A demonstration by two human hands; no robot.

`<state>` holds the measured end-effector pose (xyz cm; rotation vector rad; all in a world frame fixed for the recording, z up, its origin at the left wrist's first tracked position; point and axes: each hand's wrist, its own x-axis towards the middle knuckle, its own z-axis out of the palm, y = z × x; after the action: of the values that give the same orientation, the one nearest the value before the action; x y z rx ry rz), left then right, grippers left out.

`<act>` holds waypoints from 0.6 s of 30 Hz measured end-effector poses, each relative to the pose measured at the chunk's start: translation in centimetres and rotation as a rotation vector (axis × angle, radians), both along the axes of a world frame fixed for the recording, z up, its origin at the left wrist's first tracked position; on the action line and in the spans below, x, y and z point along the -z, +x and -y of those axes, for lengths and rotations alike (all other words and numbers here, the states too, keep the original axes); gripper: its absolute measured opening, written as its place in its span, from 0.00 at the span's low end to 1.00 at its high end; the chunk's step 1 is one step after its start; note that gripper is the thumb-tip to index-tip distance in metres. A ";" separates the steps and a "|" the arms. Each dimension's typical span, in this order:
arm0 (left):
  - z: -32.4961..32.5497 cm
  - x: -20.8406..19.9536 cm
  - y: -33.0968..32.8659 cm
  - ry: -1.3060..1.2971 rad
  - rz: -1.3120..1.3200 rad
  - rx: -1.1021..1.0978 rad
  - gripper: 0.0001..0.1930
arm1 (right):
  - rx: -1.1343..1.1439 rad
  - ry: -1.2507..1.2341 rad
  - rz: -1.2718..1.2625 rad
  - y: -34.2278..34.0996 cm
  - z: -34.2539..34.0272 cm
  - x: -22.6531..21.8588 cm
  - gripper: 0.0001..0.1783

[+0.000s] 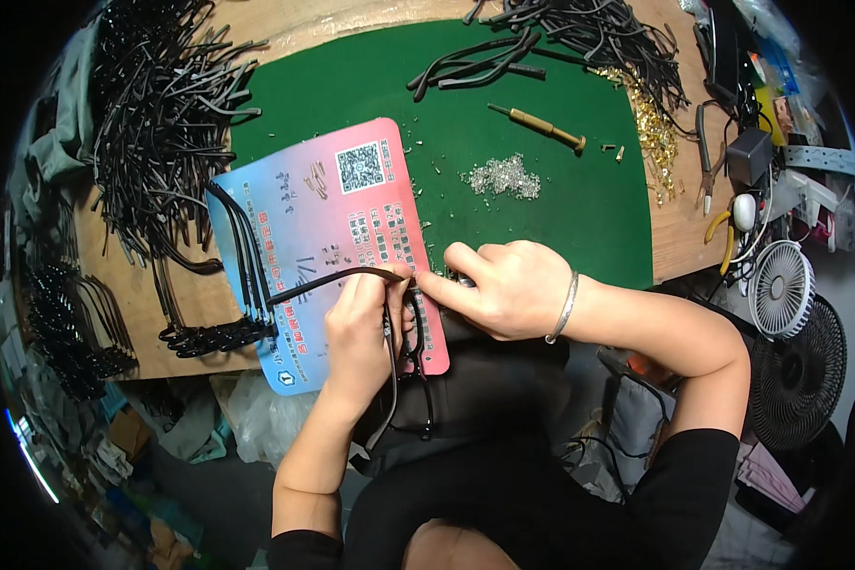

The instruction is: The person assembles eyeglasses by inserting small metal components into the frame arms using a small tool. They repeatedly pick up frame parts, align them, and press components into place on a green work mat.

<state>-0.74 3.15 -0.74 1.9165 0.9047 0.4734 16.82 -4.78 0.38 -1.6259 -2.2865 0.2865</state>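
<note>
1. Right over the near edge of the pink-and-blue printed card (337, 223), a black eyeglass frame (410, 366) hangs in the person's grip, its long thin temple arm (328, 278) sweeping out leftward across the card
2. Both hands are close together: the left hand (361, 337) is closed around the frame at the hinge end, and the right hand (508, 285) is pinched shut on a small dark part or tool pressed against that same spot, index finger stretched toward it
3. Judging by this, the step in hand looks like fitting or fastening the temple arm to the frame at the hinge; the next move would call for a steady frame and fine fingertip pressure exactly at the joint
4. Left of the card lie a row of finished black temples (223, 332) and a large heap of black temple pieces (161, 114); beyond the card, on the green mat (541, 209), sit a pile of tiny silvery screws (503, 178), a wooden-handled screwdriver (541, 124) and gold-coloured fittings (654, 128); far right of the card stand small fans (781, 290) at the edge of the worktop (679, 237)
5. Hidden: the hinge itself and whatever the right fingertips hold are covered by fingers, so the part cannot be identified; the lower frame merges with dark clothing
</note>
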 end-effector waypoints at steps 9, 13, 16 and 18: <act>0.0 0.0 0.2 0.034 0.007 -0.001 0.03 | 0.021 -0.011 -0.038 -0.1 -0.5 -0.1 0.16; 0.0 0.4 0.2 0.038 0.031 0.002 0.03 | 0.021 0.023 -0.021 -0.1 -0.2 0.3 0.18; 0.1 0.4 0.2 0.073 0.057 0.005 0.03 | 0.050 0.027 -0.003 0.0 0.0 -0.1 0.19; -0.2 0.8 0.1 0.120 0.117 0.008 0.04 | 0.096 0.013 -0.012 -0.1 0.4 -0.1 0.19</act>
<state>-0.59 3.33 -1.57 1.9772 0.8084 0.6407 16.75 -5.16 0.47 -1.7171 -2.1887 0.2576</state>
